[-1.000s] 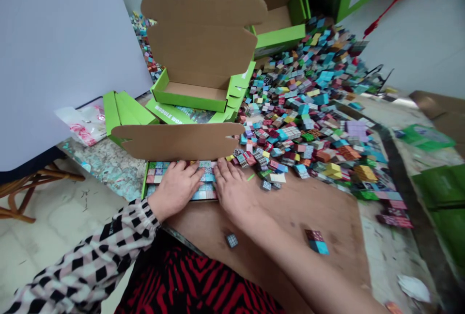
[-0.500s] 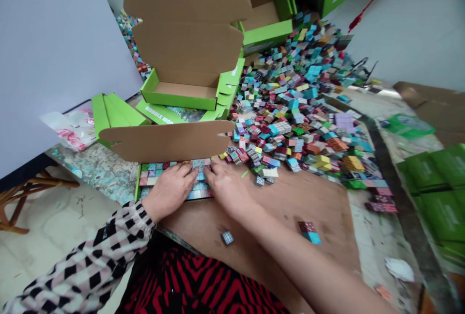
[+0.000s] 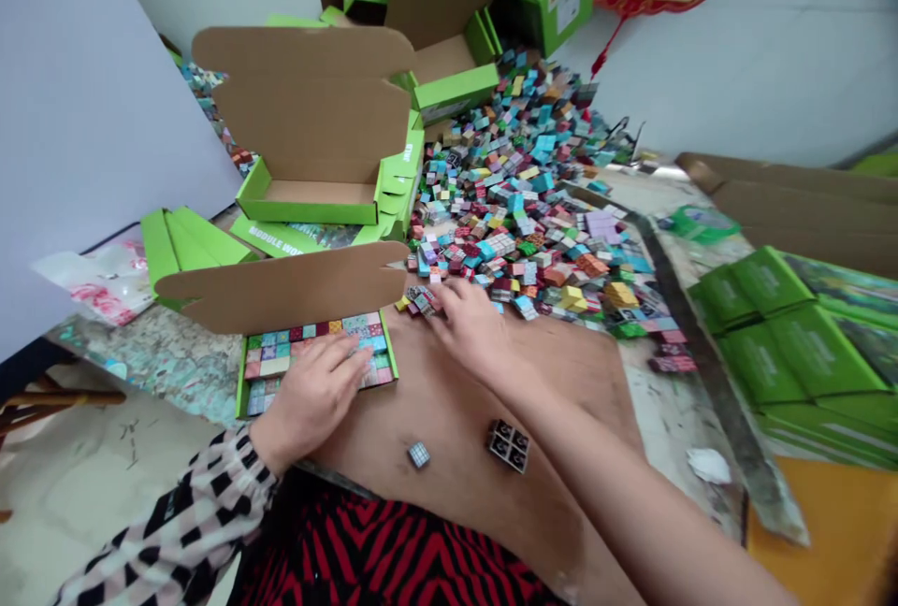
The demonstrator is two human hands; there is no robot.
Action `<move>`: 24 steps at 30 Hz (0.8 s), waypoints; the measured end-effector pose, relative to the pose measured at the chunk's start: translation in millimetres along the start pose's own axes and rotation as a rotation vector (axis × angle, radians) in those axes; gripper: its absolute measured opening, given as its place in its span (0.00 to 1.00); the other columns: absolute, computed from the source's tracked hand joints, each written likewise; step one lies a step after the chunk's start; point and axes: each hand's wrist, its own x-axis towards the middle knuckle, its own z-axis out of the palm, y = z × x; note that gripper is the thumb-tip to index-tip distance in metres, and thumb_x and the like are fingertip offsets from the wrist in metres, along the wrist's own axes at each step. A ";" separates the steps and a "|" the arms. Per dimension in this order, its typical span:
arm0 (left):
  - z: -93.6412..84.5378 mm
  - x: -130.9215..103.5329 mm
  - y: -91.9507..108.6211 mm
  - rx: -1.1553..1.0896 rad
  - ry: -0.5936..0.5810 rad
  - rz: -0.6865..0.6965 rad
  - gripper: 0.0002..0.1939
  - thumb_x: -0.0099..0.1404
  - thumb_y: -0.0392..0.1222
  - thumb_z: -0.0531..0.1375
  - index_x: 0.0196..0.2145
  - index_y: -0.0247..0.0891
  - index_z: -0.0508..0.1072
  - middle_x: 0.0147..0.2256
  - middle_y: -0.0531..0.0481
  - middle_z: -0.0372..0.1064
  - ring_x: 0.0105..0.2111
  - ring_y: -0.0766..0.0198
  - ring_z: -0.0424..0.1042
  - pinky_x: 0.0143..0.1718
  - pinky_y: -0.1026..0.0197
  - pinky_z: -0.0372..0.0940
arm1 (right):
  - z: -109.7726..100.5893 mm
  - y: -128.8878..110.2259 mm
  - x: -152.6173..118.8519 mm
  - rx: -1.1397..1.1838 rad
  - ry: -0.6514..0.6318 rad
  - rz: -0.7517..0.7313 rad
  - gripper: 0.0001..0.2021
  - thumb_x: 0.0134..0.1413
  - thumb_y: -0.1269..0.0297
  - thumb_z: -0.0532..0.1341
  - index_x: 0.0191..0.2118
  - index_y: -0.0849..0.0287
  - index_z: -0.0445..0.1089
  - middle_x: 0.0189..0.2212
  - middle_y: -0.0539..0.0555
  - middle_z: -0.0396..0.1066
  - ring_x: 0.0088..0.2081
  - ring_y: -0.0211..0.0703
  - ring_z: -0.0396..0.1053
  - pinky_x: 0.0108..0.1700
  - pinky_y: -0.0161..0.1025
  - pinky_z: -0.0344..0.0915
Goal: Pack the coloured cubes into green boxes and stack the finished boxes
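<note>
My left hand lies flat over the patterned square blocks packed in an open green box, its fingers stretched out and covering part of the rows. At the near edge of the heap of small coloured blocks is my right hand. Its fingers are apart and touch or nearly touch grey-and-red patterned blocks; the thumb side is partly hidden. On the brown cardboard sheet rest a grey checked block and a dark block group with its hollow side up.
The box's cardboard lid stands raised behind the blocks. Beyond it are another open green box and folded green cartons. Closed green boxes are stacked on the right. A dark strip edges the table there.
My right hand has left the box and moved right to the heap. The maroon-and-blue block group on the cardboard now appears turned over. The view has swung to the right.
</note>
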 end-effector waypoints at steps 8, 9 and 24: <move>15.8 14.1 65.1 -0.469 -0.252 0.190 0.15 0.66 0.33 0.52 0.49 0.35 0.70 0.38 0.46 0.73 0.36 0.62 0.72 0.38 0.58 0.70 | 14.0 18.3 27.1 -0.192 -0.130 -0.160 0.20 0.50 0.66 0.59 0.50 0.65 0.65 0.50 0.64 0.67 0.58 0.58 0.53 0.60 0.63 0.38; 18.5 13.1 66.8 -0.493 -0.289 0.184 0.15 0.66 0.33 0.52 0.49 0.36 0.70 0.37 0.46 0.73 0.36 0.62 0.72 0.38 0.58 0.70 | 14.3 17.5 24.5 -0.197 -0.124 -0.209 0.16 0.50 0.66 0.59 0.47 0.64 0.67 0.46 0.62 0.70 0.57 0.57 0.55 0.60 0.63 0.37; 38.4 9.6 79.4 -0.380 -0.298 -0.115 0.20 0.66 0.31 0.48 0.55 0.32 0.63 0.51 0.39 0.64 0.51 0.56 0.66 0.53 0.53 0.66 | 11.9 24.8 -59.0 -0.159 -0.049 -0.492 0.10 0.58 0.69 0.55 0.43 0.60 0.70 0.36 0.56 0.72 0.44 0.50 0.64 0.53 0.51 0.51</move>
